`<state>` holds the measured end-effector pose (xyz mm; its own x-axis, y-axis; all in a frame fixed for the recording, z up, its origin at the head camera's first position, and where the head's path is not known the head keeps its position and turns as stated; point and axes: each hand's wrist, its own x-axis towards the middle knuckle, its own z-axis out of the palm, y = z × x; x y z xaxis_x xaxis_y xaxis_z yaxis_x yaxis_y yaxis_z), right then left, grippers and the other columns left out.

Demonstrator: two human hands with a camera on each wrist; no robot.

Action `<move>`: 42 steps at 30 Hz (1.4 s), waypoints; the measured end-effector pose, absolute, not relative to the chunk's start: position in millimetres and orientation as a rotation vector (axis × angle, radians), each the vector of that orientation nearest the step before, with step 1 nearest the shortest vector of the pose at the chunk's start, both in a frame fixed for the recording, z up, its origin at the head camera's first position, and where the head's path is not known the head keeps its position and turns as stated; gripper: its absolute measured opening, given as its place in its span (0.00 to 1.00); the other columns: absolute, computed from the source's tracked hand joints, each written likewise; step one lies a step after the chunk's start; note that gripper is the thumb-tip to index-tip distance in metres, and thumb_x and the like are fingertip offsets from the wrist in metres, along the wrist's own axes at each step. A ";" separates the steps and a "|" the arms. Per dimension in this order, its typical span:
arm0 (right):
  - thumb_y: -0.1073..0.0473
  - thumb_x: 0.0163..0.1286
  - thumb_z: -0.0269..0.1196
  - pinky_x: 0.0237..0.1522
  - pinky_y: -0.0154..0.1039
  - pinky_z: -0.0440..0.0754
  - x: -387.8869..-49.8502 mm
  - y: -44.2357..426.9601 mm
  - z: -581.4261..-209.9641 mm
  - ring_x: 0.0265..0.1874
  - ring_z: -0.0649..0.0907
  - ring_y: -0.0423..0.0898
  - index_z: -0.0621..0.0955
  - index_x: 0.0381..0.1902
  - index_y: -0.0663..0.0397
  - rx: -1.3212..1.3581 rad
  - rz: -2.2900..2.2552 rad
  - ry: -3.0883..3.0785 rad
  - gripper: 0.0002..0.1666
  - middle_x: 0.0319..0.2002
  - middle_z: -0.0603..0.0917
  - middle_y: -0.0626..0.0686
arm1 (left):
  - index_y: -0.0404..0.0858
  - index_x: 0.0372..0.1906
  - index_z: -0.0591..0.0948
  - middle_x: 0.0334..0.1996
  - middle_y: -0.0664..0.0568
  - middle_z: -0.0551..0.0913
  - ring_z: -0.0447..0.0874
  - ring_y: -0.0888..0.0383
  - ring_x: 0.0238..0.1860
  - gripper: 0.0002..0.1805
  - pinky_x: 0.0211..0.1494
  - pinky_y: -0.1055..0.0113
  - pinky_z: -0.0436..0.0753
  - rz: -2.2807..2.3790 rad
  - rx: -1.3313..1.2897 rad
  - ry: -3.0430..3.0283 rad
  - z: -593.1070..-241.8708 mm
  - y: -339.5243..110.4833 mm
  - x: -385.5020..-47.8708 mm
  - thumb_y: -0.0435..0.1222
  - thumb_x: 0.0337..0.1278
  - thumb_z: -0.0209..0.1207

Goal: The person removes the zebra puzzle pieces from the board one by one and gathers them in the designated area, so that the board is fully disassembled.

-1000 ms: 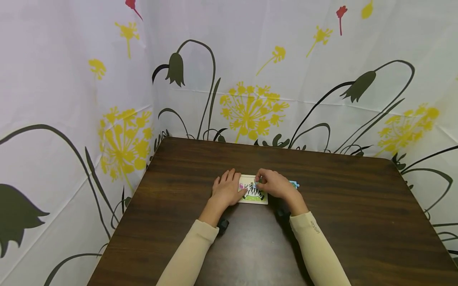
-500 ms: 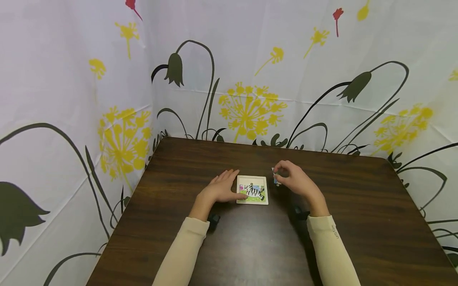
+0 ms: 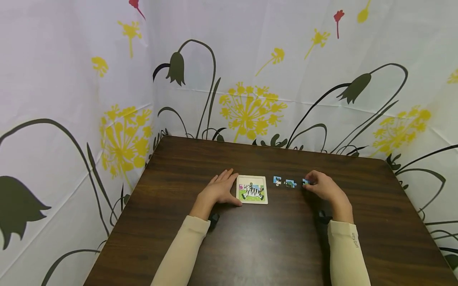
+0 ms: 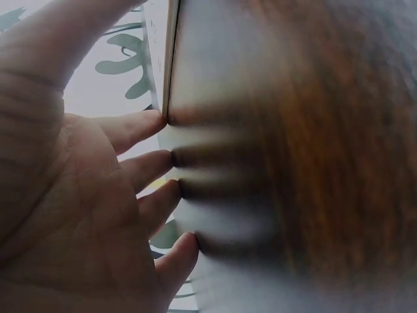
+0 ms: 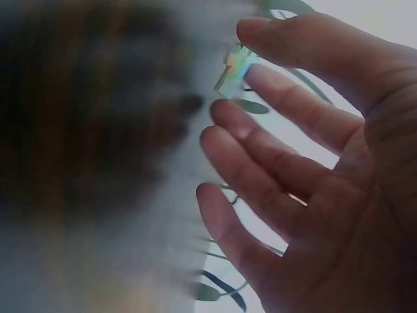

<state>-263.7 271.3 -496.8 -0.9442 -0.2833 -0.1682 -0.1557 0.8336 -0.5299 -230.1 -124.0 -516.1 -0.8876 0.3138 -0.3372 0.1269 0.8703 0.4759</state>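
A square puzzle board (image 3: 252, 178) with a pale frame lies on the table, a zebra picture in its lower part and bare pale wood above. My left hand (image 3: 216, 190) lies along its left side with fingers spread, thumb at the lower left corner. In the left wrist view, the fingertips (image 4: 163, 202) rest on the table and one touches the board's edge. To the right, my right hand (image 3: 326, 188) pinches a small blue-and-green puzzle piece (image 5: 233, 70) between thumb and index finger. The other fingers are loosely bent.
Two loose puzzle pieces lie between the board and my right hand: one with a zebra's head (image 3: 277, 181), the other blue and green (image 3: 290, 183). The dark wooden table (image 3: 264, 246) reaches back to a flower-printed curtain (image 3: 250, 59).
My right hand has left the board and moved right, past the loose pieces, to the farthest one, which it now pinches. My left hand has slid off the board to its left edge.
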 end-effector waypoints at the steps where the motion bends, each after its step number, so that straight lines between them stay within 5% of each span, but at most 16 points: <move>1: 0.56 0.77 0.68 0.54 0.63 0.83 -264.6 272.1 -499.0 0.51 0.84 0.63 0.81 0.56 0.65 -0.336 -0.766 2.772 0.20 0.53 0.84 0.68 | 0.48 0.89 0.53 0.90 0.48 0.43 0.38 0.47 0.91 0.65 0.91 0.43 0.42 0.627 0.322 2.633 -519.3 -124.3 -231.0 0.58 0.53 0.79; 18: 0.58 0.76 0.68 0.55 0.65 0.82 -267.1 255.4 -496.4 0.49 0.83 0.63 0.82 0.55 0.67 -0.363 -0.736 2.836 0.19 0.51 0.83 0.68 | 0.49 0.89 0.53 0.90 0.49 0.41 0.36 0.48 0.91 0.66 0.91 0.43 0.40 0.661 0.311 2.621 -528.1 -122.2 -236.2 0.58 0.52 0.80; 23: 0.57 0.79 0.65 0.56 0.60 0.85 -258.3 205.4 -488.9 0.50 0.87 0.58 0.84 0.56 0.61 -0.522 -0.815 2.801 0.15 0.51 0.89 0.61 | 0.49 0.89 0.52 0.90 0.50 0.41 0.35 0.48 0.91 0.66 0.91 0.42 0.40 0.658 0.312 2.621 -531.6 -123.1 -237.9 0.59 0.52 0.80; 29: 0.54 0.79 0.67 0.40 0.43 0.83 -245.6 125.2 -496.3 0.34 0.83 0.42 0.86 0.55 0.50 -0.673 -0.739 2.638 0.12 0.40 0.89 0.50 | 0.48 0.90 0.50 0.91 0.49 0.38 0.33 0.48 0.91 0.67 0.90 0.42 0.37 0.628 0.317 2.589 -536.4 -125.3 -240.5 0.60 0.53 0.78; 42: 0.57 0.75 0.70 0.38 0.42 0.82 -257.4 67.7 -509.5 0.31 0.83 0.43 0.85 0.56 0.53 -0.668 -0.643 2.624 0.15 0.38 0.88 0.49 | 0.49 0.90 0.52 0.91 0.51 0.38 0.32 0.49 0.91 0.66 0.90 0.41 0.36 0.669 0.340 2.587 -537.4 -128.0 -241.8 0.61 0.53 0.78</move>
